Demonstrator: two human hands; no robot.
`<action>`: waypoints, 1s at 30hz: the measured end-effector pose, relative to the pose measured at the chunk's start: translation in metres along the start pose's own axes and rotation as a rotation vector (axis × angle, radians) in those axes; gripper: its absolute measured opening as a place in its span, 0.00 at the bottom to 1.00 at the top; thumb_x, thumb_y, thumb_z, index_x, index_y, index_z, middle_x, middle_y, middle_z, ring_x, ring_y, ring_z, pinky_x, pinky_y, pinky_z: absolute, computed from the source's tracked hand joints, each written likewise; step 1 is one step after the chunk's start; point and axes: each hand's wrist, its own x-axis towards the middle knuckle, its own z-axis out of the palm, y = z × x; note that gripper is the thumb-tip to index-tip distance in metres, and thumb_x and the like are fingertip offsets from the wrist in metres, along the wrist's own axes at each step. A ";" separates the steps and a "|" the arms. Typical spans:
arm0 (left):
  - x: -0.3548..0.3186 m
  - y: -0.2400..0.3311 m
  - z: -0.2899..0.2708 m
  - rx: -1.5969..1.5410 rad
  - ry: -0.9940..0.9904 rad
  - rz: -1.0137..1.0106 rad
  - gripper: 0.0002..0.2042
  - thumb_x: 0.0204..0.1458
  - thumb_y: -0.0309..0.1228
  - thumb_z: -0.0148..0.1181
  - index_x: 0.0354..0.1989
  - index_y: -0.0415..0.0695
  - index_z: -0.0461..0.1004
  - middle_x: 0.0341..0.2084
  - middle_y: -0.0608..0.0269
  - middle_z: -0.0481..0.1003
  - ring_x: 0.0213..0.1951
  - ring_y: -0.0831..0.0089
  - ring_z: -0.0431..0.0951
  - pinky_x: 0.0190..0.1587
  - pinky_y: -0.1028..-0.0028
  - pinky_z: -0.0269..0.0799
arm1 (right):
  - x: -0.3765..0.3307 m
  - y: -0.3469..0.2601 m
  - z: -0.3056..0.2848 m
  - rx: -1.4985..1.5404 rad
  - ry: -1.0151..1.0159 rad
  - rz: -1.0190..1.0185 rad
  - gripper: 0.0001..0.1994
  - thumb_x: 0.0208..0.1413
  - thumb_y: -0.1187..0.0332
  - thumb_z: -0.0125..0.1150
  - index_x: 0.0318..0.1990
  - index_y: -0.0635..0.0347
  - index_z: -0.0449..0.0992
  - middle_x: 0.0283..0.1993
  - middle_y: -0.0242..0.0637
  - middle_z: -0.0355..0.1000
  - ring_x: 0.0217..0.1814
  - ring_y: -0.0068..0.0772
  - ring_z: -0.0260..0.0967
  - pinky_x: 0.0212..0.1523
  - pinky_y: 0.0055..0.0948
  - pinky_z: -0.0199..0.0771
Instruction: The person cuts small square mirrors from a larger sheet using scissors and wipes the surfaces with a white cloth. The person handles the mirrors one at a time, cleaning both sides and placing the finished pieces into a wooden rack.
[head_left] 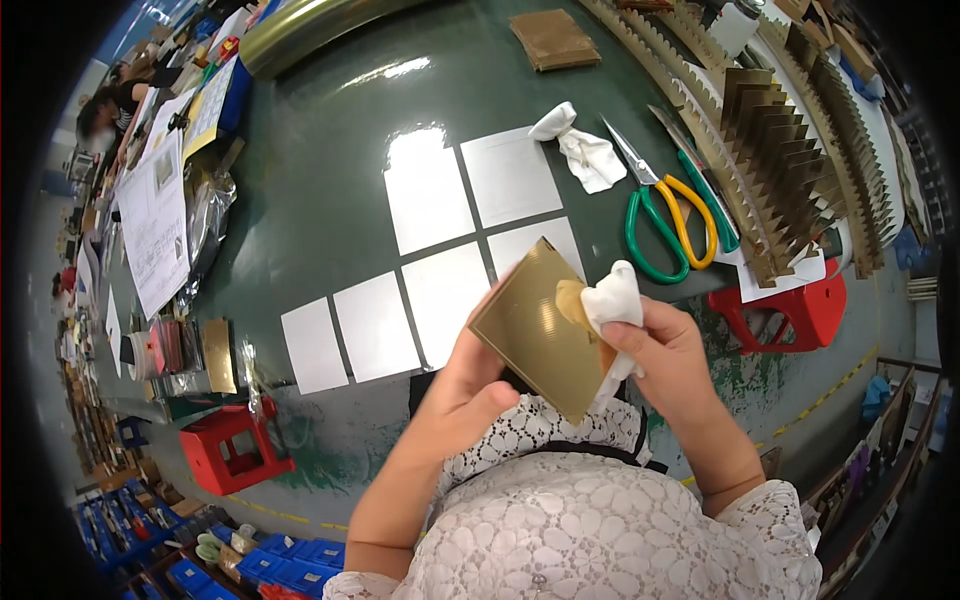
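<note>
Dark green counter point(330, 200) fills the view; white paper squares point(440, 190) lie flat on it in a loose grid. Right of them, racks of gold plates point(775, 150) stand on edge in toothed holders. Nearer, two pairs of scissors point(665, 215) — green-handled and yellow-handled — beside a crumpled white rag point(580, 150).

Gold plate point(535, 330) is held above the counter's near edge, tilted, in front of the person's chest. Left hand point(470, 385) is closed on its lower left edge, fingers behind, thumb below. Right hand point(675, 355) pinches a white cloth point(615, 300), pressed against the plate's right corner.

Judgement: plate looks thin, stiff, light — smooth face likely slippery and easily marked; hold by the edges.
</note>
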 end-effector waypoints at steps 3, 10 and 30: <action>0.003 -0.017 0.016 -0.247 -0.033 -0.059 0.48 0.56 0.61 0.54 0.73 0.38 0.42 0.71 0.49 0.52 0.72 0.60 0.52 0.71 0.59 0.50 | -0.003 0.011 0.018 0.059 0.058 -0.066 0.13 0.62 0.74 0.60 0.52 0.67 0.77 0.42 0.27 0.75 0.45 0.15 0.68 0.48 0.19 0.68; 0.010 -0.006 0.026 -0.442 -0.015 -0.110 0.40 0.63 0.63 0.28 0.71 0.40 0.49 0.68 0.45 0.58 0.68 0.56 0.61 0.67 0.56 0.59 | -0.012 0.009 0.014 -0.984 -0.011 -0.899 0.10 0.50 0.80 0.62 0.42 0.68 0.77 0.36 0.42 0.69 0.35 0.40 0.68 0.33 0.30 0.70; 0.006 -0.008 0.045 -0.483 -0.015 -0.422 0.35 0.65 0.59 0.27 0.71 0.44 0.53 0.63 0.47 0.65 0.59 0.45 0.71 0.58 0.48 0.69 | -0.010 -0.006 -0.022 -1.379 -0.013 -1.182 0.20 0.38 0.74 0.66 0.45 0.61 0.80 0.50 0.36 0.71 0.44 0.36 0.68 0.43 0.32 0.68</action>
